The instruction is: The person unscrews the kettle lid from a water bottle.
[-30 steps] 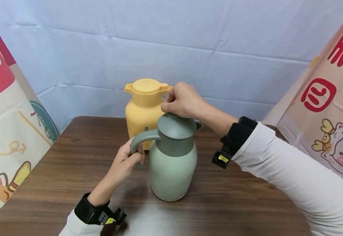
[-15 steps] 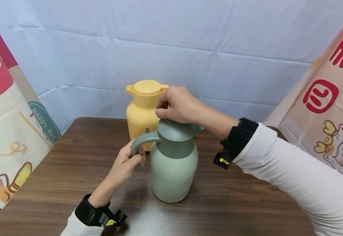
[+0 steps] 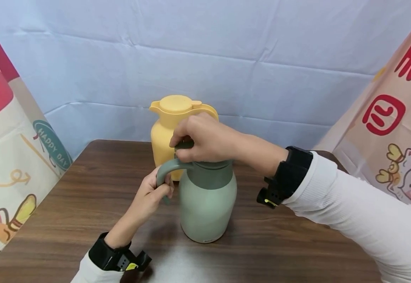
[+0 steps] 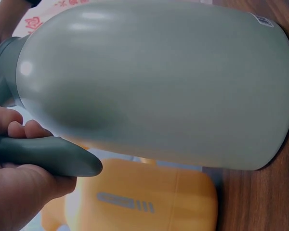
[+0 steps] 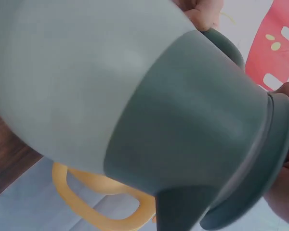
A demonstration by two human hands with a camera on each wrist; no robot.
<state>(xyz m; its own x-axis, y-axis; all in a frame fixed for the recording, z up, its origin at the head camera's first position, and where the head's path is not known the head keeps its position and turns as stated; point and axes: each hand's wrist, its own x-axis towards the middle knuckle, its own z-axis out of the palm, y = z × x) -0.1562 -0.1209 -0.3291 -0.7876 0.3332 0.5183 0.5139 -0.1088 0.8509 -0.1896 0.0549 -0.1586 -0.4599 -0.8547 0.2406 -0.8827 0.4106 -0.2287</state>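
A pale green vacuum jug stands upright on the table. My left hand grips its darker green handle, fingers and thumb curled round it. Over the top of the jug is my right hand, which pinches a dark green tab on the handle side of the lid. The head view shows little of the lid beneath that hand. In the right wrist view the lid sits over the neck, with a narrow gap showing near the spout.
A yellow vacuum jug stands close behind the green one, partly hidden by it and by my right hand. The wooden table reaches back to a pale blue cloth. Printed cloths hang at the left and right.
My right hand has moved left and lower across the lid, from its far side toward the handle. More of the yellow jug's handle shows. My left hand keeps its grip.
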